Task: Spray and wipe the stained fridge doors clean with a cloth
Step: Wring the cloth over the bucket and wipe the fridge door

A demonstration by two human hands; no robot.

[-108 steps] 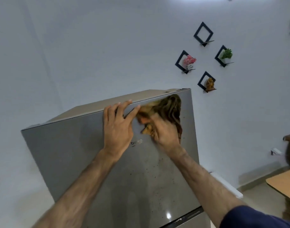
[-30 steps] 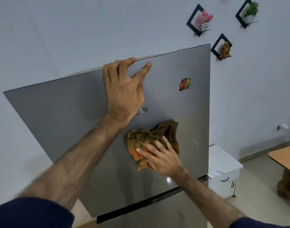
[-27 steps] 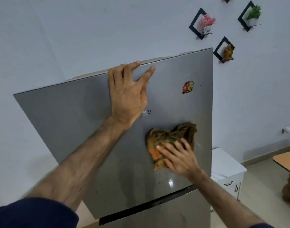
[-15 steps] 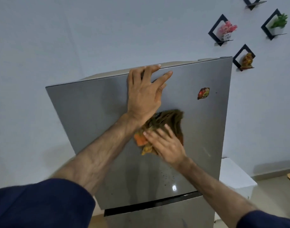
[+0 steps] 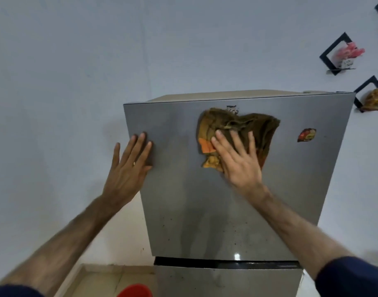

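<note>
The left hand (image 5: 128, 166) lies flat at the left edge of the upper fridge door (image 5: 233, 202), its fingers (image 5: 141, 146) spread and holding nothing; the little finger hangs past the door edge over the white wall (image 5: 66, 82), the others press the grey metal. To the right of those fingertips runs a bare stretch of brushed steel. Next comes the cloth (image 5: 237, 129), brown and olive with orange patches, crumpled and pinned against the door just below its top edge, above and around the fingertips of the right hand (image 5: 239, 163). That hand presses flat on the cloth with fingers splayed, not pinching it. A dark brand mark (image 5: 232, 109) peeks out just above the cloth. Right of the fingers, well apart, a red sticker (image 5: 306, 135) sits near the door's right edge. Below both wrists the door carries small dark specks (image 5: 233, 228), down to the black gap (image 5: 226, 263) above the lower door (image 5: 226, 282). A red object (image 5: 134, 290) shows on the floor at lower left.
</note>
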